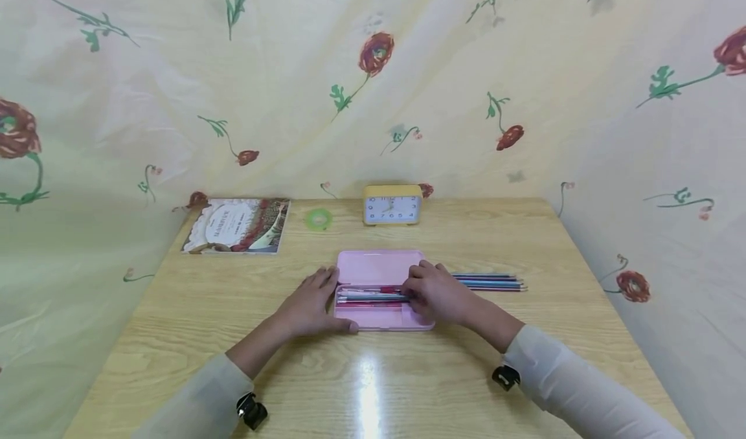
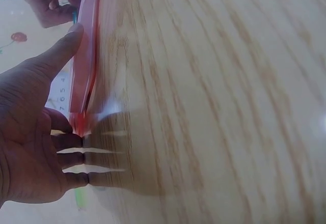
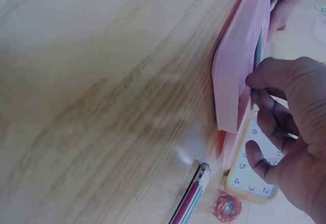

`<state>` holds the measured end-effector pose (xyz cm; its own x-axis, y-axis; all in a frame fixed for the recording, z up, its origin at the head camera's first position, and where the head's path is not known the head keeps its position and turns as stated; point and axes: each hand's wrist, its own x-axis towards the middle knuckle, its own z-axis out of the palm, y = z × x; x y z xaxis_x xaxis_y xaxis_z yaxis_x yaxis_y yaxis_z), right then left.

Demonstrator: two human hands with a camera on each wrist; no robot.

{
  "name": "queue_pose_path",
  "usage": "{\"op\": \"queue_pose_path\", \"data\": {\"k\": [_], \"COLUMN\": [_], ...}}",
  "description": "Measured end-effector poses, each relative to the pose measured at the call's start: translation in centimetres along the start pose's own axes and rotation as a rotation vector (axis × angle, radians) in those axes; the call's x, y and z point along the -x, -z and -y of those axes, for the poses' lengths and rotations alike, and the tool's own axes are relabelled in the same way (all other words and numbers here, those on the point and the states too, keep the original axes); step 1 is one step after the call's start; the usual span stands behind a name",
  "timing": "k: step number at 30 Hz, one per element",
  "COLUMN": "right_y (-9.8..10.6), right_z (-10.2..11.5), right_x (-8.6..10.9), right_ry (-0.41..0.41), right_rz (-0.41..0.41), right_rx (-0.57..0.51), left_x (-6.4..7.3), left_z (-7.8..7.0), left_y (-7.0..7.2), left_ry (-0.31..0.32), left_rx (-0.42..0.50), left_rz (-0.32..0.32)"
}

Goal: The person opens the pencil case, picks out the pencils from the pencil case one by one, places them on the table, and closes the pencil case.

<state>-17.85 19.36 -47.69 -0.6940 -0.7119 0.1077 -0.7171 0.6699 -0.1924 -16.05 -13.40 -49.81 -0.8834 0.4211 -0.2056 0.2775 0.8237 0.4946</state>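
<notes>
A pink pencil case (image 1: 381, 267) lies with its lid folded back on the table. Inside it are several pencils and a red pen (image 1: 389, 290). My right hand (image 1: 437, 291) reaches over the case's right end. In the right wrist view, its thumb and forefinger pinch a teal-and-dark pencil (image 3: 258, 51) lying lengthwise in the case. My left hand (image 1: 311, 302) rests at the left end, fingers extended and spread from the thumb. In the left wrist view, the left thumb (image 2: 63, 48) lies against the case's front rim and the fingertips touch the table.
Several pencils (image 1: 489, 282) lie side by side to the right of the case. Behind it stands a yellow clock (image 1: 393, 207), with a green tape roll (image 1: 318, 219) to its left. A booklet (image 1: 237, 226) lies at the back left. Floral cloth (image 1: 280, 89) hangs behind the table.
</notes>
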Motion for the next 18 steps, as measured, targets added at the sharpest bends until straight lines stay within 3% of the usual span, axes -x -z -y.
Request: {"op": "queue_pose_path", "data": {"k": [6,13,18], "right_y": [-0.2,-0.2,-0.5], "right_z": [0.8,3.0,4.2], "right_x": [-1.0,-3.5,-5.1], "right_ry": [0.040,-0.001,0.011], "right_rz": [-0.078,0.030,0.041], "right_rx": [0.077,0.148,0.189], "left_x": [0.0,-0.1,0.1], "left_z": [0.0,0.2,0.1], "left_y": [0.1,0.0,0.1], "left_ry": [-0.003,-0.009,-0.008], "left_rx": [0.009,-0.001,0.011], "left_rz": [-0.005,-0.014,-0.014]}}
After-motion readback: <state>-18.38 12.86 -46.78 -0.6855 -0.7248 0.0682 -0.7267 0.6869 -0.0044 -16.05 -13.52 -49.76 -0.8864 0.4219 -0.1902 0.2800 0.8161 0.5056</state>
